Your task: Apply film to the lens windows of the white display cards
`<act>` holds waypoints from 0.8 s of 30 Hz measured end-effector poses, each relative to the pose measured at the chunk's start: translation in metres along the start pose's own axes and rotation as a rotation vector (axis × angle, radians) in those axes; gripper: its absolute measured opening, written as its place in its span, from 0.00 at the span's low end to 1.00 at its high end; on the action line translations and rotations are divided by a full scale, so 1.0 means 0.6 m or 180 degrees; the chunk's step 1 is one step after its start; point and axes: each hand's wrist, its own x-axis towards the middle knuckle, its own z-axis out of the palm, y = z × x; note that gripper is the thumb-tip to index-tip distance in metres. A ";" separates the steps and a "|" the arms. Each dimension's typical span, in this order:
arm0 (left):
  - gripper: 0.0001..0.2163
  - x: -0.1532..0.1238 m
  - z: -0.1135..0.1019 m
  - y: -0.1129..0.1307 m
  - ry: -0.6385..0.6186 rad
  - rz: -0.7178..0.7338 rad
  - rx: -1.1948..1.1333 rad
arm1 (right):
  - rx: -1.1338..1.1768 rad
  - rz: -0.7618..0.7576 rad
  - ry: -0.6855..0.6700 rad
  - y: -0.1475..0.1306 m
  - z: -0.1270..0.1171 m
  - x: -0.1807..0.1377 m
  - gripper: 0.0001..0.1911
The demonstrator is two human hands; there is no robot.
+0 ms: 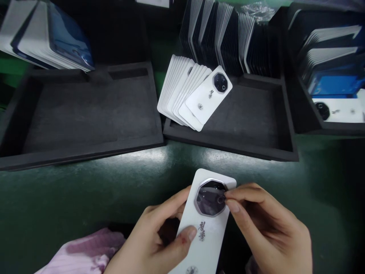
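Observation:
A white phone back cover [209, 239] with an eight-sided dark camera window and dark lettering is tilted up in front of me. My left hand [164, 236] grips it by the left side, thumb on its face and fingers behind. At the window's right edge, the thumb and forefinger of my right hand [265, 224] pinch together. Between them seems to be the edge of a thin clear film [209, 199], a greyish see-through layer over part of the window. The film's exact outline is hard to make out.
A fanned stack of white covers [182, 91] leans across the left wall of the middle black tray [251, 110]. To the left stands another black tray [94, 110], with blue-filmed panels [68, 38] behind. Dark panels [228, 38] stand in rows; a right-hand box [336, 127] holds more parts.

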 end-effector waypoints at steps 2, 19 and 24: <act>0.26 -0.001 0.000 0.000 -0.0007 0.0010 0.0060 | -0.0046 -0.0038 -0.0003 0.002 -0.001 -0.002 0.03; 0.22 -0.001 0.002 -0.003 0.0095 -0.0055 -0.0372 | 0.0306 0.0321 -0.0431 0.038 -0.010 0.019 0.05; 0.20 0.001 0.004 -0.023 0.0723 0.0021 -0.0594 | 0.0770 0.1030 -0.1164 0.037 0.006 0.025 0.13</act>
